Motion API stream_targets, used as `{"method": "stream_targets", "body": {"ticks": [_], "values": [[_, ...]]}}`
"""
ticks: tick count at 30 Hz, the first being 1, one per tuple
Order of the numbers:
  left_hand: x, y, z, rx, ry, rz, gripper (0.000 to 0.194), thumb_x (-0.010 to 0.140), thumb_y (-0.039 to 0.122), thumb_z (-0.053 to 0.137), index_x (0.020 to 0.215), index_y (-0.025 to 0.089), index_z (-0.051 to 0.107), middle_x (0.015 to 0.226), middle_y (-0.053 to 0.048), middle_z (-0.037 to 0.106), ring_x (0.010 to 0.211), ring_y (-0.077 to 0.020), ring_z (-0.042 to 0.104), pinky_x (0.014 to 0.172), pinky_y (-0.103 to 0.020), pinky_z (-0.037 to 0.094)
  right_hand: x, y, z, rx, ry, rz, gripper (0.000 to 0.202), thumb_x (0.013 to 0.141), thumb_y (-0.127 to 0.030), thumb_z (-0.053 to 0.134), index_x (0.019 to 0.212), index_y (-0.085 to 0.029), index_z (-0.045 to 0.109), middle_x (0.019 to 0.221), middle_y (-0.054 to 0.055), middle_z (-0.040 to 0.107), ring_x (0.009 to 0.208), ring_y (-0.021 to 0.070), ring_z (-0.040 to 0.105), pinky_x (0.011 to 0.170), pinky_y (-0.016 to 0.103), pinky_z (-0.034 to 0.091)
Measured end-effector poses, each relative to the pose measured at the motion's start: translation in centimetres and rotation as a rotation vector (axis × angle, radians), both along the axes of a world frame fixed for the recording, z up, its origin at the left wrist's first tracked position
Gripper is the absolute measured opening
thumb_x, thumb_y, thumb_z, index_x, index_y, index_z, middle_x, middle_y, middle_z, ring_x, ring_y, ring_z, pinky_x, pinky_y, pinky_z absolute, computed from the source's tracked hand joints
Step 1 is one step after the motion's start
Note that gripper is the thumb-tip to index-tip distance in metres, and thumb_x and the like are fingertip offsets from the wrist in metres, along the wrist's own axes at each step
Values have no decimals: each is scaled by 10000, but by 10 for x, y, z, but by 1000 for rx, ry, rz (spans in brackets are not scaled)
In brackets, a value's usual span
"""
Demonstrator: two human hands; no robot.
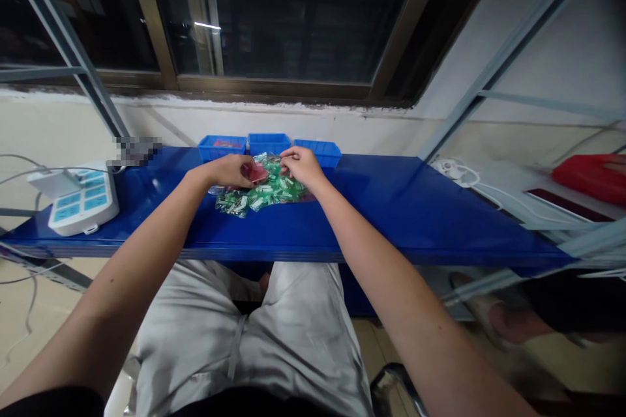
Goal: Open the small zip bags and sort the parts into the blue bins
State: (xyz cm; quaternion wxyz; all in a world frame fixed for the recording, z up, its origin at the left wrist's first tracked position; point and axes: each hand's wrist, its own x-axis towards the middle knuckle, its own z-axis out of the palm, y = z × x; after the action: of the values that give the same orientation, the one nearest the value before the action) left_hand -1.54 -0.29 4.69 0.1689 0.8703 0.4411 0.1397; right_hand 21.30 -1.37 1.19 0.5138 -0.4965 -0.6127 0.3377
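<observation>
A pile of small clear and green packets [267,194] lies on the blue table [391,208] in front of me. My left hand [229,171] is closed round a red packet [257,172] at the pile's left side. Over the right part of the pile, my right hand [299,164] has its thumb and fingers pinched together; what they hold, if anything, is too small to make out. Behind the pile stand a blue bin [222,152] with reddish items in it, a middle blue bin [268,139] and a right blue bin [325,155].
A white power strip [85,199] with a plug and cables sits at the table's left end. Metal posts rise at both ends. On the right are a white cable [457,171], a red bag [591,177] and a person's foot [489,316] below.
</observation>
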Motion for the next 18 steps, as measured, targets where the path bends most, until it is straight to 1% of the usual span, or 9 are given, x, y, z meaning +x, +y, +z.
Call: {"method": "stream_targets", "body": {"ticks": [3,5,9,11,13,15,16,17,18], "values": [[1,-1,1,42,-20,-12,264,672,274,698,923,212,752,798,-49,721,678,-194,620,633,-287,416,0,0,-1,7,0,-1,99,791,-101,586,840,-170,638,734,30,665,609,154,636,539,264,481],[1,0,1,101,-47,5,219,745,246,609,895,210,764,792,-54,724,682,-193,611,657,-296,415,1,1,-2,38,-16,1,79,787,-132,600,831,-176,648,721,24,658,639,161,633,579,281,502],[3,3,-1,277,-102,36,276,828,227,505,910,208,769,858,-73,735,782,-209,616,735,-313,421,1,3,-6,150,-70,44,49,780,-208,634,813,-188,664,755,25,663,744,181,637,702,327,540],[5,2,-1,334,-140,33,301,863,233,476,949,194,762,903,-83,738,815,-210,617,761,-319,421,1,3,-6,208,-99,77,88,766,-225,661,845,-190,675,847,38,692,830,191,646,785,351,543],[10,-1,0,376,-209,38,316,895,240,455,993,178,749,928,-86,735,818,-199,615,768,-318,420,-1,0,-5,250,-116,99,198,747,-237,699,940,-192,687,994,54,712,926,198,647,865,366,529],[15,-6,1,384,-291,10,310,916,248,456,1034,172,731,954,-83,731,827,-184,615,772,-307,423,-3,-3,-4,276,-105,121,321,735,-254,732,1048,-200,682,1132,66,699,1003,198,641,922,368,510],[18,-8,2,372,-325,-17,303,922,252,461,1053,172,722,967,-81,728,836,-178,615,775,-300,425,-4,-4,-3,281,-91,135,349,735,-261,739,1074,-202,678,1159,67,694,1020,196,640,937,363,503],[21,-11,3,352,-350,-43,296,926,254,467,1073,173,711,972,-78,724,839,-173,614,774,-294,428,-5,-5,-2,279,-76,154,338,740,-265,737,1067,-200,681,1144,66,700,1014,194,643,935,357,503],[23,-12,3,328,-369,-62,292,926,256,475,1094,173,699,962,-73,719,832,-169,612,765,-289,430,-6,-5,-2,268,-62,172,293,747,-261,727,1030,-194,689,1087,60,714,981,192,651,913,350,509]]}}
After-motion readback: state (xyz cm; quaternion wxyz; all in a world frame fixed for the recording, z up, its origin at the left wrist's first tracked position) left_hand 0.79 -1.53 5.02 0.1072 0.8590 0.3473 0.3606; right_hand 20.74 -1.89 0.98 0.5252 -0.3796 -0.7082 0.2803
